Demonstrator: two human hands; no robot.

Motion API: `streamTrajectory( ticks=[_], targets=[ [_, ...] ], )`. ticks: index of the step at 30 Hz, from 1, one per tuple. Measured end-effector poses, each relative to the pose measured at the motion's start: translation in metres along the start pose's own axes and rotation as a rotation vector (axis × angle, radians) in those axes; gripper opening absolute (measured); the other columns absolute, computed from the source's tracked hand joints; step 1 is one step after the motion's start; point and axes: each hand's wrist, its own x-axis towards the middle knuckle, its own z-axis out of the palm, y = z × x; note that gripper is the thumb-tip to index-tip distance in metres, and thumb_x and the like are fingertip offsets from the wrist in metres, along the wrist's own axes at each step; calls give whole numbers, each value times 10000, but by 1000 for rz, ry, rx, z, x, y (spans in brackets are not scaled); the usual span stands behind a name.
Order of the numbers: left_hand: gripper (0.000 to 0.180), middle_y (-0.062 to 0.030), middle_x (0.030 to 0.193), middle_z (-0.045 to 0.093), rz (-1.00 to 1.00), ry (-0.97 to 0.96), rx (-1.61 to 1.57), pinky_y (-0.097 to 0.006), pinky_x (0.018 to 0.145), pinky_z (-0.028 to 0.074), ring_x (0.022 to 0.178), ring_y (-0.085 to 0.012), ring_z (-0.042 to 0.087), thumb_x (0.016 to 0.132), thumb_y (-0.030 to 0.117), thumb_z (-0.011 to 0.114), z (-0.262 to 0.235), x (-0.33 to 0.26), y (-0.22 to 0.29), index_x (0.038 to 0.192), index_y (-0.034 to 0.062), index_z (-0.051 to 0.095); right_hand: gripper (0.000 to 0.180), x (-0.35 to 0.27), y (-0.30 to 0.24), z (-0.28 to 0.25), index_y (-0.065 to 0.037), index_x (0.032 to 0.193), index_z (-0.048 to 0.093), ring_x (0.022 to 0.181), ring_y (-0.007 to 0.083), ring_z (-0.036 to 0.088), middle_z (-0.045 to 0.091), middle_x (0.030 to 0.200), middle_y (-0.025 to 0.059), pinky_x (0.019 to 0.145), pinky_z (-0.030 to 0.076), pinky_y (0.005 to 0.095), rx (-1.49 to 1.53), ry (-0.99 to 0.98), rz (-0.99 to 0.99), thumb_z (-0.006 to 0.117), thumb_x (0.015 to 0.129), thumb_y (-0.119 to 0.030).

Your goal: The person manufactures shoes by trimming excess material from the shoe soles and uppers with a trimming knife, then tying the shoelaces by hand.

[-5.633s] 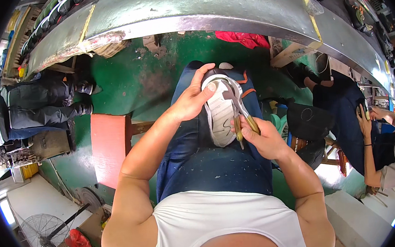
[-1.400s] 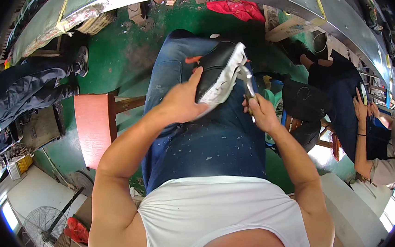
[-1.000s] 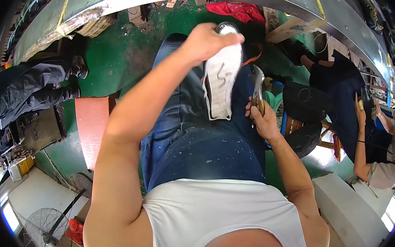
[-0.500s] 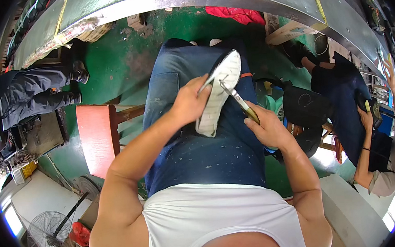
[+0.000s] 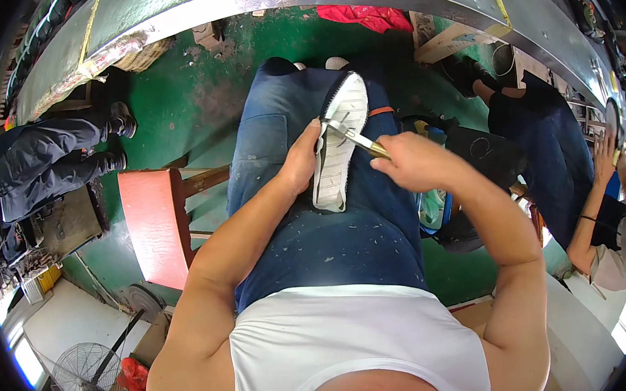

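The pincers (image 5: 356, 138) have moved to the sole's (image 5: 345, 111) left edge — the work is now there. My right grip (image 5: 415, 161) is clenched on them; my left grip (image 5: 301, 160) holds the shoe (image 5: 332, 170) — sole up, on my lap (image 5: 317, 250).

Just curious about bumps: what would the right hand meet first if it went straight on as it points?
The shoe, it seems; depth is unclear, so the right hand might pass above it.

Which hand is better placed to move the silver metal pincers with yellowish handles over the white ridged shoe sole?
Probably the right hand: it grips the pincers, whose head lies over the sole. The left hand is holding the sole's left edge.
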Motion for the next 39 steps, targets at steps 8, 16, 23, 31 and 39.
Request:
streamTrajectory(
  ticks=[8, 16, 23, 31, 39],
  targets=[
    [702, -56, 1507, 443, 200, -112, 252, -311, 1129, 336, 1357, -150, 407, 1034, 352, 558, 2, 7, 25, 1596, 112, 211, 328, 7, 8, 89, -7, 1089, 615, 900, 433, 648, 666, 900, 244, 793, 507, 482, 566, 314, 121, 632, 934, -296],
    [637, -77, 1513, 431, 292, 50, 315, -297, 1115, 343, 1336, -159, 425, 1043, 229, 534, 11, 10, 14, 1585, 79, 237, 264, 3, 7, 15, 11, 1112, 586, 603, 110, 593, 643, 791, 62, 496, 461, 279, 673, -25, 267, 577, 995, -225],
    [544, -190, 1477, 484, 844, 126, 1009, -324, 1087, 392, 1312, -255, 516, 1027, 131, 507, 4, 13, 14, 1538, 51, 337, 269, 24, 16, 97, -13, 975, 609, 623, 117, 586, 624, 779, 52, 463, 456, 243, 1343, 98, 188, 579, 1007, -278],
    [464, -287, 1267, 571, 310, 69, 1496, -470, 979, 495, 1176, -455, 557, 984, 112, 511, 41, -12, 61, 1445, 153, 485, 429, 5, 43, 35, 48, 1150, 565, 781, 166, 665, 644, 952, 95, 512, 512, 273, 1264, 57, 192, 476, 1049, -360],
    [678, -300, 1379, 533, 486, 299, 1006, -387, 1070, 421, 1279, -438, 532, 959, 257, 611, 11, -1, 22, 1491, -45, 318, 491, 28, 30, 21, 36, 941, 600, 707, 262, 663, 656, 753, 133, 687, 509, 384, 588, 365, -19, 442, 1046, -417]
  ],
)
